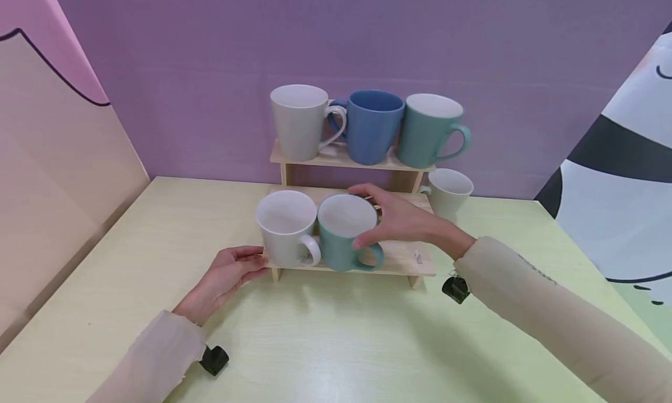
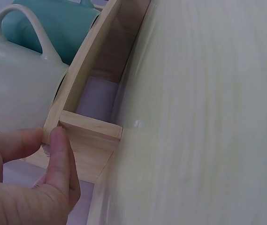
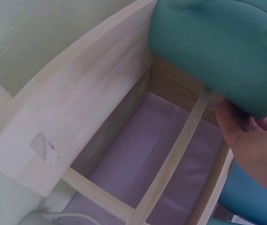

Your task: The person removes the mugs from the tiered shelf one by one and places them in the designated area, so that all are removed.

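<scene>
A two-tier wooden rack (image 1: 401, 254) stands on the table, and my left hand (image 1: 224, 276) pinches the left end of its lower shelf between thumb and fingers. That grip shows close up in the left wrist view, at the corner of the shelf board (image 2: 53, 117). On the lower shelf a teal mug (image 1: 336, 248) stands beside a white mug (image 1: 280, 239), both handles facing front right. My right hand (image 1: 401, 219) holds the teal mug from its right side, thumb by the handle and fingers behind. In the right wrist view fingertips (image 3: 227, 119) meet the mug's wall.
Across the upper shelf stand a white mug (image 1: 298, 126), a blue mug (image 1: 373, 129) and a green mug (image 1: 427, 135). Another white mug (image 1: 447, 196) is on the table behind the rack's right end. A purple backdrop (image 1: 210, 88) rises behind the table (image 1: 336, 333).
</scene>
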Tool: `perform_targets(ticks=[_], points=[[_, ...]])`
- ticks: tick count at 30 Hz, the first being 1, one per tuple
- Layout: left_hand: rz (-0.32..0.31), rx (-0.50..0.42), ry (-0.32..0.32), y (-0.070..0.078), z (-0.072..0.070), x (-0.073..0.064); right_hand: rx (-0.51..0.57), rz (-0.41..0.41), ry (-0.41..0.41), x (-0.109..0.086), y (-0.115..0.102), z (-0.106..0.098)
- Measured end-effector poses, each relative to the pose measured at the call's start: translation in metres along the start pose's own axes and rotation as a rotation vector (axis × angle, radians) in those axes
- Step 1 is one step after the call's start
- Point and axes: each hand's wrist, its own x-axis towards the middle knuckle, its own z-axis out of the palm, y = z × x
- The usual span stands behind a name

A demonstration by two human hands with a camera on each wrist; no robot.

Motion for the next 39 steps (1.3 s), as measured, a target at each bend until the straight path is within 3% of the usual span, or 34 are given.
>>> perform_targets(ticks=[11,39], points=[[-0.01,0.0,0.005,0.001,0.0,-0.002,0.058,-0.001,-0.036,0.008,-0.002,0.009],[-0.009,0.003,0.007,0.001,-0.002,-0.006,-0.016,-0.044,0.034,0.012,-0.005,0.015]])
